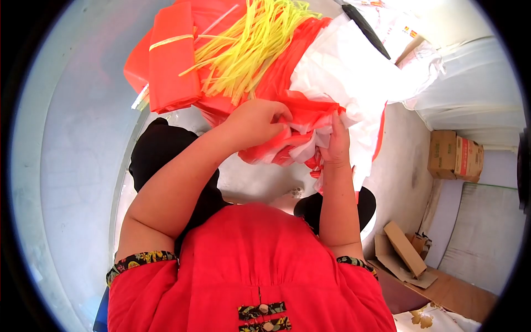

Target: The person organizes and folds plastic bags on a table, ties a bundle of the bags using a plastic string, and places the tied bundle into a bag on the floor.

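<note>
Thin, crumpled red and white plastic bags (298,135) bunch up in front of me, above my knees. My left hand (259,123) is closed on the red plastic from the left, fingers curled into its folds. On the right side of the bunch, my right hand (335,145) is closed round the plastic, thumb upward; some of its fingers are hidden. Beyond my hands spreads a white plastic sheet (326,66). Yellow plastic strips (249,50) lie in a loose heap just past my left hand. Beside them is a folded red bundle (172,66) tied with a yellow band.
A black, blade-shaped object (366,31) lies on the white plastic at the back. To the right are a cardboard box (454,156) and flattened cardboard (402,252). A pale wall (72,138) curves along the left. My dark-clad knee (160,152) is below the pile.
</note>
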A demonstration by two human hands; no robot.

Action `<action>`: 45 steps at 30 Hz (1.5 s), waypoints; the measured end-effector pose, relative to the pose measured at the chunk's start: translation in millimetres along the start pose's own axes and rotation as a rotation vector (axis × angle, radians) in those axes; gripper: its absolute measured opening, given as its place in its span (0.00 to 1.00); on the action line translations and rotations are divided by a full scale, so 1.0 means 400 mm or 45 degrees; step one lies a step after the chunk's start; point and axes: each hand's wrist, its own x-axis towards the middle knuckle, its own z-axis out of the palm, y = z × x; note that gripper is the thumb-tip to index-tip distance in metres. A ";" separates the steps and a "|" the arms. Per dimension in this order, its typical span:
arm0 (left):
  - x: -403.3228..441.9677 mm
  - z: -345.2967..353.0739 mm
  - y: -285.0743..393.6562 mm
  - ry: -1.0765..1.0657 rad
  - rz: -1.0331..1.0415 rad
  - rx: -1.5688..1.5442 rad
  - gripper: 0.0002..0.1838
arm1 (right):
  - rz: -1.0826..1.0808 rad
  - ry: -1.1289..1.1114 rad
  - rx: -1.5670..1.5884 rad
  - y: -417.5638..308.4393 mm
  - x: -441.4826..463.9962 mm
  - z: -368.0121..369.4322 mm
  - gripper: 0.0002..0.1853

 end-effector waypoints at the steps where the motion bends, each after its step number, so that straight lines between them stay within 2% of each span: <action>1: 0.001 0.008 -0.009 -0.008 0.061 0.090 0.15 | 0.011 0.034 -0.028 -0.004 -0.004 0.008 0.26; 3: 0.002 0.023 -0.022 -0.022 0.185 0.270 0.18 | 0.031 0.100 -0.085 -0.015 -0.013 0.029 0.26; 6: -0.006 0.022 0.003 -0.156 -0.035 0.230 0.20 | 0.032 0.056 -0.159 -0.023 -0.014 0.035 0.25; 9: -0.008 0.029 -0.008 -0.174 0.069 0.279 0.22 | 0.008 -0.027 -0.252 -0.052 -0.038 0.072 0.23; 13: -0.021 0.010 0.039 -0.489 -0.174 0.210 0.22 | 0.073 -0.053 -0.401 -0.083 -0.049 0.098 0.22; 15: -0.020 0.000 0.056 -0.718 -0.247 0.113 0.21 | 0.054 -0.173 -0.420 -0.089 -0.046 0.099 0.25; 18: -0.011 0.005 0.010 -1.032 -0.057 -0.072 0.16 | -0.430 -0.704 -1.043 -0.080 -0.020 0.057 0.27; 20: -0.026 -0.003 0.007 -1.070 -0.063 -0.083 0.17 | -0.246 -0.818 -0.963 -0.120 -0.066 0.104 0.37; 22: -0.037 -0.024 0.022 -1.128 -0.050 -0.014 0.19 | -0.272 -0.856 -0.926 -0.138 -0.083 0.116 0.52; 23: -0.042 -0.052 0.045 -1.163 -0.035 0.060 0.21 | -0.397 -0.865 -0.805 -0.122 -0.076 0.093 0.52; 24: -0.048 -0.075 0.061 -1.197 -0.022 0.134 0.23 | -0.402 -0.773 -0.802 -0.118 -0.072 0.080 0.51; 26: -0.078 -0.108 0.053 -1.176 0.045 -0.239 0.25 | -0.414 -0.580 -0.793 -0.116 -0.068 0.058 0.48; 27: -0.090 -0.123 0.043 -1.164 0.079 -0.426 0.26 | -0.413 -0.499 -0.829 -0.117 -0.068 0.046 0.36; 30: -0.107 -0.175 0.005 -1.096 0.162 -0.849 0.30 | -0.358 -0.368 -1.326 -0.109 -0.083 0.029 0.28; 31: -0.097 -0.187 -0.025 -0.987 0.171 -0.876 0.30 | -0.403 -0.317 -1.367 -0.098 -0.100 0.038 0.22; 33: -0.081 -0.166 -0.052 -0.460 0.008 -0.897 0.29 | -0.142 -0.328 -1.262 -0.112 -0.135 0.058 0.21; 34: -0.068 -0.157 -0.059 -0.199 -0.062 -0.896 0.29 | -0.211 -0.311 -1.251 -0.108 -0.137 0.042 0.21; 35: -0.053 -0.144 -0.059 -0.062 -0.037 -0.725 0.29 | -0.281 -0.293 -1.240 -0.104 -0.138 0.026 0.21; 37: -0.024 -0.108 -0.049 0.207 0.019 -0.389 0.30 | -0.502 0.010 -1.332 -0.121 -0.127 -0.020 0.20; 39: -0.007 -0.078 -0.040 0.302 0.257 -0.063 0.33 | -0.773 0.253 -1.353 -0.154 -0.113 -0.077 0.20; 40: 0.007 -0.063 -0.039 0.351 0.376 0.099 0.34 | -0.775 0.317 -1.379 -0.184 -0.115 -0.098 0.23; 42: 0.052 -0.021 -0.054 0.350 0.380 0.121 0.37 | -0.884 0.390 -1.703 -0.213 -0.102 -0.182 0.26; 45: 0.121 0.033 -0.062 0.502 0.361 0.247 0.39 | -0.577 0.600 -1.544 -0.184 -0.083 -0.294 0.31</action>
